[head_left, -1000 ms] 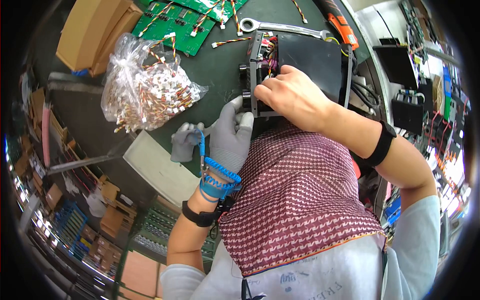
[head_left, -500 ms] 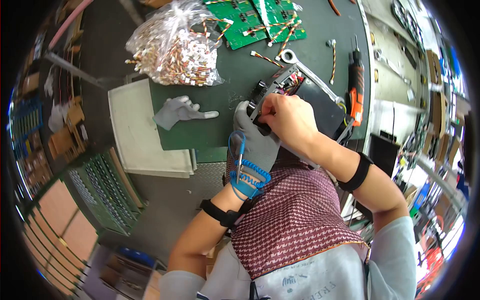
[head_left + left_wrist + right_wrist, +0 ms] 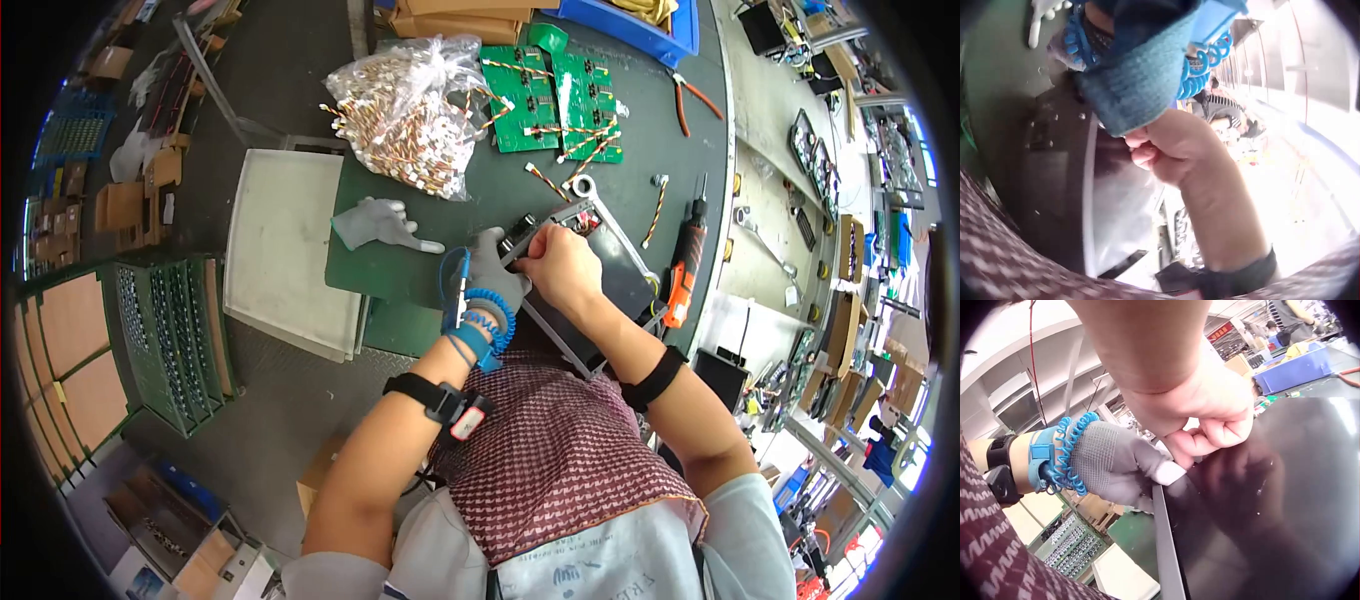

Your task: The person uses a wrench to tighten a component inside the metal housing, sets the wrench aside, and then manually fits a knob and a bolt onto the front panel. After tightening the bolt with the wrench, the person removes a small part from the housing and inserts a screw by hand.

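A black metal case (image 3: pixel 628 268) with dark round knobs (image 3: pixel 518 230) on its front stands slanted at the bench's near edge. My left hand (image 3: pixel 495 275), in a grey glove with white fingertips, grips the front corner. In the right wrist view its gloved thumb (image 3: pixel 1169 473) lies over the case's edge. My bare right hand (image 3: pixel 565 268) is curled close beside it at the same corner. Its fingers (image 3: pixel 1213 434) bend in over the black top, and I cannot tell what they hold. Wires show inside the case near the right hand.
Beyond the case lie a wrench (image 3: pixel 583 186), an orange power screwdriver (image 3: pixel 683 275) and pliers (image 3: pixel 690 102). Farther back are a bag of cables (image 3: pixel 410 130), green circuit boards (image 3: pixel 525 118) and a blue bin (image 3: pixel 630 35). An unworn grey glove (image 3: pixel 380 225) lies at the left.
The head view has shifted, bringing the blue bin and pliers into sight. The case has turned from nearly square to slanted. My left hand has come up close against the right at the front corner.
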`<state>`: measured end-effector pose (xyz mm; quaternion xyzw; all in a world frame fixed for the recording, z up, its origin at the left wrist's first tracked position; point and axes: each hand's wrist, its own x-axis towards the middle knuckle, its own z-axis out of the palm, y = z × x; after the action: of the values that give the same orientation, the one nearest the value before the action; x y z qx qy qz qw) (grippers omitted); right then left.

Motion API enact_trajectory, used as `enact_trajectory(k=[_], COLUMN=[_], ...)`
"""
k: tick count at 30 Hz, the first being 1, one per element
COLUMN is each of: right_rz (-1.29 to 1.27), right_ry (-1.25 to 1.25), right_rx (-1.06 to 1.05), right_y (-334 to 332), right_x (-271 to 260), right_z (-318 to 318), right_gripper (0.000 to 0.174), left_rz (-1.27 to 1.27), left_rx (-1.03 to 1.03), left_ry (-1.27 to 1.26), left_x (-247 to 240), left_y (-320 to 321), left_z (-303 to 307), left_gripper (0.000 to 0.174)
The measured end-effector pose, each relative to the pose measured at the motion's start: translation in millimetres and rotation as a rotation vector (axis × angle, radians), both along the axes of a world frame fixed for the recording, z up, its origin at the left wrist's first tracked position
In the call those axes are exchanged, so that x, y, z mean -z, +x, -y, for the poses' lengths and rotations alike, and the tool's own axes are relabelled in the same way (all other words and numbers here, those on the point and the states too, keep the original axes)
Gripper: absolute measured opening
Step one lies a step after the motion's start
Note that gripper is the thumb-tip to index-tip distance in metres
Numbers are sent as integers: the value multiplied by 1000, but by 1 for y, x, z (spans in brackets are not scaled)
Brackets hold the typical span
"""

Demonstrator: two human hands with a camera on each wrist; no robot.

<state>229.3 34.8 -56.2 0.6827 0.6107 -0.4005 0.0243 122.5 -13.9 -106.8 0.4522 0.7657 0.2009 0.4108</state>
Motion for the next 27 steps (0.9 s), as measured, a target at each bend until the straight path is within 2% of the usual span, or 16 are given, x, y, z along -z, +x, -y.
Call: enact_trajectory(k=[2,4,6,7,8,10,12,18,20,23,27], right_rz=[-15,-169,-235,-239,-240,-171,-131,-265,-238,-102,-83], right_ry=[-55,-74,-90,-115,-139,-25,-18,40,81,71,59], right_rx=[0,111,106,90,75,-56,-81,-7,-32,-82,-6], right_y=[6,17,22,22,22,16,10,19,15,11,7], right_x=[7,21,22,19,16,2,-11,5,6,5,9], right_z=[-2,-2,-3,-2,-2,5,9,14,12,4,8], right_gripper=[16,16,19,20,20,19,17,21,27,26,25], left_rz=[-98,-87,-123,-84,-83,-73,15,5,37,6,97], left_rx=[53,88,23,-10,2,-13,-59,-39,-137,-110,-185], left_ry=[28,-16,141,142,131,178,162,150,231,159,180], left_x=[7,-6,-12,-6,-1,7,10,4,12,-1,18], left_y=[5,5,8,10,9,10,12,16,20,12,20], left_z=[-3,1,7,8,8,8,9,12,12,11,17], left_gripper=[62,63,60,56,56,54,53,52,53,55,55])
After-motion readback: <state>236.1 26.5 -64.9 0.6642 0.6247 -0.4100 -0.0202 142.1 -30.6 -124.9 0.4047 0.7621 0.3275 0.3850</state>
